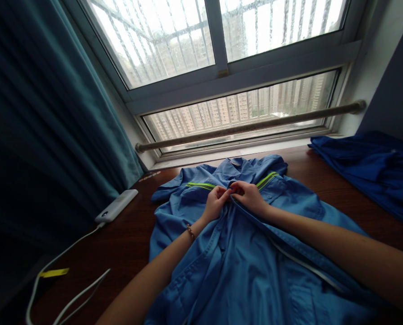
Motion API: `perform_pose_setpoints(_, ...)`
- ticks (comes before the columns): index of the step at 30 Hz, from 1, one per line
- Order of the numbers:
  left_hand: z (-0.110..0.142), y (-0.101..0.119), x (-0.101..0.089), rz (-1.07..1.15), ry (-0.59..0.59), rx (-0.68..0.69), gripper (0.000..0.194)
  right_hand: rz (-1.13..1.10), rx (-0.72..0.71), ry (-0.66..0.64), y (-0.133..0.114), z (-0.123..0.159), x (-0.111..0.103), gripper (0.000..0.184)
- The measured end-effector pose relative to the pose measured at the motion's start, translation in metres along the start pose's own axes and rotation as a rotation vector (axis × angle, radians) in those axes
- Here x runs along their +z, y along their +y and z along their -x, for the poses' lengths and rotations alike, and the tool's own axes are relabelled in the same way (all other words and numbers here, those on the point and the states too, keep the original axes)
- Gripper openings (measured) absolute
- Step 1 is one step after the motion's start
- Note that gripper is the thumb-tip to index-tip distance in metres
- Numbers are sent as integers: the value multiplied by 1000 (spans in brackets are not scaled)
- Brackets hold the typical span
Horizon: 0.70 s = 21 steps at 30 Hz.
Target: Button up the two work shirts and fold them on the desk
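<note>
A blue work shirt (255, 262) with yellow-green reflective strips lies front side up, its collar toward the window. Both hands meet at the upper front opening, just below the collar. My left hand (216, 201) pinches one front edge of the shirt between thumb and fingers. Close beside it, my right hand (248, 196) grips the other front edge, the fingertips nearly touching those of the left. Whatever small fastener may lie between the fingertips is hidden. Below the hands the two front edges hang apart in folds. A beaded bracelet (190, 231) circles the left wrist.
The shirt rests on a dark brown wooden surface (120, 253). To the left are a white power bank (117, 206) with a white cable (66, 248) and a yellow strip (54, 272). A darker blue garment (373, 167) lies right. Behind run a metal rail (255, 127) and a window.
</note>
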<state>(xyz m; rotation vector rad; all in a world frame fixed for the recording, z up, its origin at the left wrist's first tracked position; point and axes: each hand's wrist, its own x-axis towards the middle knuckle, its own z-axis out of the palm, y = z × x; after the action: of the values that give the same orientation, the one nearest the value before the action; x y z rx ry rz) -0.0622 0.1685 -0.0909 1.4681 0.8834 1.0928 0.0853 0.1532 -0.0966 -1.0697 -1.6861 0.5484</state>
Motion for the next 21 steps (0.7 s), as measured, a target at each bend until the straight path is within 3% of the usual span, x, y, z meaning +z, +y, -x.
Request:
perform_pose_setpoints(4,-3,-5,0,104,62,-97,40,132,-88,-18,0,2,2,23)
perform_pose_setpoints(9,-5,-7,-2,208,91,-197,45,172,-84,-11,0,3,3,24)
perform_pose_setpoints(21,-4,-2,1,408,95,-276,40,147,-136,16,-10,6,1,18)
